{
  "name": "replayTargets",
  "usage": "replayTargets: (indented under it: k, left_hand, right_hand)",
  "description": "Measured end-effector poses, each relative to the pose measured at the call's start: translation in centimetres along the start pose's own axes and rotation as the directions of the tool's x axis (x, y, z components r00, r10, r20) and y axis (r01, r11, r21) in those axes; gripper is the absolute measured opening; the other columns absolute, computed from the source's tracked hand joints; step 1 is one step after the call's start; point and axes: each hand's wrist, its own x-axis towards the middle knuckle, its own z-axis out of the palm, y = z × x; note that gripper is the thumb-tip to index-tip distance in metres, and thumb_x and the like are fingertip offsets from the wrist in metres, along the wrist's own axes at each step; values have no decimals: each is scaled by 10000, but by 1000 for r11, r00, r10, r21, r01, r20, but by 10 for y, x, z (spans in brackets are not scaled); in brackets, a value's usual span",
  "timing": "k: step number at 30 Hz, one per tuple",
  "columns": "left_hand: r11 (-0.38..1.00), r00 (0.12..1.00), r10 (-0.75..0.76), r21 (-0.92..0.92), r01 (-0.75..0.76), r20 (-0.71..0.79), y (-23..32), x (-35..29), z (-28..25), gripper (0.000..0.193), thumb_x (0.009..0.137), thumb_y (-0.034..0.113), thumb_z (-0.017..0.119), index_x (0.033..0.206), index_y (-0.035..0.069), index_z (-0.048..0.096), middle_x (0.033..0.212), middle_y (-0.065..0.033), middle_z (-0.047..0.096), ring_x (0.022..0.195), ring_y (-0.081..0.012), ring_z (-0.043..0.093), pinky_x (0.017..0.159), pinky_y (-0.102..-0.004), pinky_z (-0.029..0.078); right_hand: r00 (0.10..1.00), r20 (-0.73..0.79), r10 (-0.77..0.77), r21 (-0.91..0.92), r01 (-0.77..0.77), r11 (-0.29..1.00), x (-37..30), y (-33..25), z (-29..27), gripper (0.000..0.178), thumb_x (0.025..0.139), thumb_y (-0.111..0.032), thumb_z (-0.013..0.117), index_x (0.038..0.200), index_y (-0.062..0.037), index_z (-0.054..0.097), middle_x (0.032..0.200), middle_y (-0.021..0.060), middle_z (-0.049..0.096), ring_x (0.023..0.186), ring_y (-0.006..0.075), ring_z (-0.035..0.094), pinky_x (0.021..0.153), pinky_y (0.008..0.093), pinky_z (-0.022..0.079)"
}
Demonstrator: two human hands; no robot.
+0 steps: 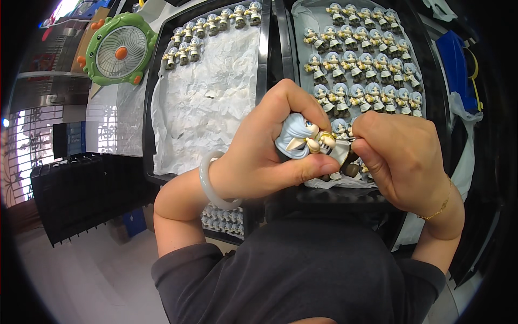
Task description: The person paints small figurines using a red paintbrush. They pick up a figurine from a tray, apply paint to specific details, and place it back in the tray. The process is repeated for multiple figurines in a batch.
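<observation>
My left hand (275, 143) is closed round a small figurine (300, 137) with pale blue hair, a pointed ear, a white outfit and dark boots. It lies on its side, with its head toward my palm and its boots toward my right hand. Close to its skirt, my right hand (402, 154) is closed in a pinch. A thin, short tip shows between the thumb and forefinger there; the rest of it is hidden, so its kind cannot be made out. Below both hands is a black tray (294, 48) holding several rows of matching figurines (367, 65).
To the left, another black tray (264, 59) lined with crumpled white paper (210, 119) has matching figurines (213, 22) at its far end. A green animal-shaped fan (121, 51) stands at the far left. At the right is a blue holder (456, 70). More figurines (224, 220) sit lower down.
</observation>
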Motion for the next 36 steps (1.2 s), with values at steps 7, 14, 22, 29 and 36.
replayTargets:
  k: [7, 14, 22, 29, 36]
  left_hand:
    - [999, 1000, 21, -27, -22, -9, -2, 0, 0, 360, 706, 66, 700, 952, 26, 440, 865, -49, 496, 748, -82, 491, 658, -210, 400]
    - [999, 999, -39, -36, 39, 0, 1, 0, 1, 350, 708, 69, 697, 943, 30, 441, 851, -44, 496, 742, -78, 490, 654, -207, 400]
    - [999, 998, -43, -10, 43, 52, 2, 0, -1, 357, 708, 90, 701, 942, 38, 436, 854, -42, 493, 701, -76, 493, 614, -198, 400]
    - [972, 990, -121, -192, 133, 74, 4, 1, -1, 350, 731, 137, 692, 949, 48, 434, 817, -20, 494, 539, -29, 471, 435, -155, 387]
    - [987, 996, -76, -140, 81, 42, 7, 2, -1, 327, 738, 142, 690, 950, 58, 455, 780, -13, 504, 524, -25, 479, 426, -155, 386]
  right_hand:
    - [1000, -17, 0, -32, 0, 1000, 0, -2, 2, 87, 795, -89, 536, 751, -22, 504, 592, 95, 457, 501, 276, 486, 465, 342, 374]
    - [997, 29, 65, 5, -65, 998, 0, -2, 3, 128, 813, -121, 520, 725, -34, 488, 577, 103, 449, 497, 288, 478, 461, 353, 358]
    - [973, 205, 109, 371, -180, 911, 5, 8, 0, 242, 863, -205, 464, 693, -33, 463, 518, 113, 418, 461, 294, 454, 441, 336, 332]
    - [978, 196, 77, 412, -153, 898, 9, 11, -5, 267, 867, -232, 455, 715, -18, 498, 538, 96, 424, 453, 262, 434, 442, 328, 323]
    - [990, -56, -126, -140, 117, 983, 7, 5, -12, 245, 815, -253, 505, 794, -16, 565, 603, 72, 455, 521, 232, 421, 492, 322, 328]
